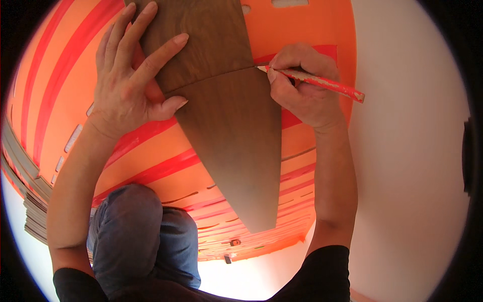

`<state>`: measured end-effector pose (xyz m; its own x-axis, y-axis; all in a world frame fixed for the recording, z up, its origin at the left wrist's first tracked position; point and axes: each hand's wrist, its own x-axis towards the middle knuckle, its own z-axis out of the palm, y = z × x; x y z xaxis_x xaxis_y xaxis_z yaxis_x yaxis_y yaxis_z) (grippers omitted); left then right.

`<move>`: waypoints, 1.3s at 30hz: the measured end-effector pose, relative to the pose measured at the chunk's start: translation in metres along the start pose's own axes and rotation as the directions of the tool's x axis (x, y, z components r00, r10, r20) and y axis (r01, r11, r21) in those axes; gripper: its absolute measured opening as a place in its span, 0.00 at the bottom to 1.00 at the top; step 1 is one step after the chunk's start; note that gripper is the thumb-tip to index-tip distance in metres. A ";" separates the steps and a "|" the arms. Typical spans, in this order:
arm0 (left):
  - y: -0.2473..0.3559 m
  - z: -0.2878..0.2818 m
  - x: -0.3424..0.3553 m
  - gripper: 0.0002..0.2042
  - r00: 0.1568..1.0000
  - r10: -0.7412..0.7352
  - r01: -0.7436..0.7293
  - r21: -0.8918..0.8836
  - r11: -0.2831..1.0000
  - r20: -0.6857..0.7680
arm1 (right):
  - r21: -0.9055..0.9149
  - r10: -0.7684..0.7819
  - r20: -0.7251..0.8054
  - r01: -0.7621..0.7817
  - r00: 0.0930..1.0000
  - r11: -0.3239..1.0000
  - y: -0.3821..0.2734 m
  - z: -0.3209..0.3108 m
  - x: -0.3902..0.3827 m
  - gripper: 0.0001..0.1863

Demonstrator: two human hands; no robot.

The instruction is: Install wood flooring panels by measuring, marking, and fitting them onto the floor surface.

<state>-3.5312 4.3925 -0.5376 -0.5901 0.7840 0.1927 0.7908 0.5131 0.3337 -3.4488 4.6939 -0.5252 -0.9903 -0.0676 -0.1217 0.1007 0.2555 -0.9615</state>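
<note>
Two brown wood-grain boards lie with their ends along a thin seam: an upper board [201, 40] and a lower board [236, 136] that looks narrower toward its far end, near my knees. My left hand [121, 93] rests with fingers spread over the left edge of the boards, the thumb by the seam and the index finger on the upper board. In my right hand [309, 85] is a red carpenter's pencil [332, 84] with worn paint, pinched between thumb and fingers. Its tip points at the right end of the seam; whether it touches is too small to tell.
Orange sheeting [292, 30] with red stripes and cut slots lies under the boards. A pale wall or panel [407, 131] rises at right. Stacked boards [37, 219] are at far left. My bent knees [133, 216] are below; small dark objects [235, 242] lie beyond.
</note>
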 end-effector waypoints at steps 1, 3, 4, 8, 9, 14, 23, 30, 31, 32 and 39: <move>0.000 0.000 0.000 0.38 1.000 -0.001 0.001 0.000 1.000 -0.003 | 0.009 0.003 0.011 -0.003 1.000 1.000 0.001 0.000 0.000 0.06; 0.000 0.000 0.000 0.38 1.000 -0.001 0.001 0.001 1.000 0.000 | 0.002 -0.009 0.002 0.009 1.000 1.000 0.001 0.001 0.001 0.06; 0.000 0.000 0.000 0.38 1.000 -0.002 0.002 0.001 1.000 0.002 | -0.006 -0.021 -0.007 0.021 1.000 1.000 0.001 0.001 0.001 0.06; 0.000 -0.001 -0.001 0.38 1.000 -0.015 0.015 0.004 1.000 0.016 | -0.008 -0.033 -0.018 0.033 0.999 0.999 0.003 0.002 0.001 0.07; 0.000 0.000 -0.001 0.38 1.000 -0.013 0.013 0.002 1.000 0.013 | -0.012 -0.030 -0.010 0.029 1.000 0.999 0.002 0.002 0.001 0.07; 0.000 -0.001 -0.001 0.38 1.000 -0.012 0.012 -0.004 1.000 0.010 | -0.001 -0.035 -0.006 0.035 0.999 0.999 0.002 0.002 0.002 0.07; 0.000 -0.001 0.000 0.38 1.000 -0.001 0.001 0.006 1.000 0.004 | -0.068 -0.023 0.005 0.023 1.000 0.997 0.001 0.000 0.001 0.06; 0.001 -0.002 0.000 0.37 1.000 -0.009 0.009 0.012 1.000 0.009 | -0.012 -0.037 0.017 0.037 0.999 0.999 0.003 0.000 0.002 0.06; 0.001 -0.003 0.000 0.37 1.000 -0.016 0.016 0.014 1.000 0.015 | 0.002 -0.035 0.030 0.035 0.999 0.999 0.003 0.000 0.002 0.06; 0.001 -0.003 0.000 0.37 1.000 -0.015 0.015 0.014 1.000 0.014 | 0.002 -0.035 0.029 0.035 0.999 0.999 0.004 -0.001 0.002 0.06; 0.000 -0.002 -0.001 0.38 1.000 -0.012 0.012 0.017 1.000 0.021 | -0.022 -0.138 0.088 0.140 0.987 0.990 0.007 -0.003 0.003 0.09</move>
<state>-3.5311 4.3909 -0.5364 -0.5963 0.7847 0.1695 0.7862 0.5283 0.3206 -3.4509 4.6982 -0.5316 -0.9823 -0.1870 -0.0093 -0.0413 0.2648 -0.9634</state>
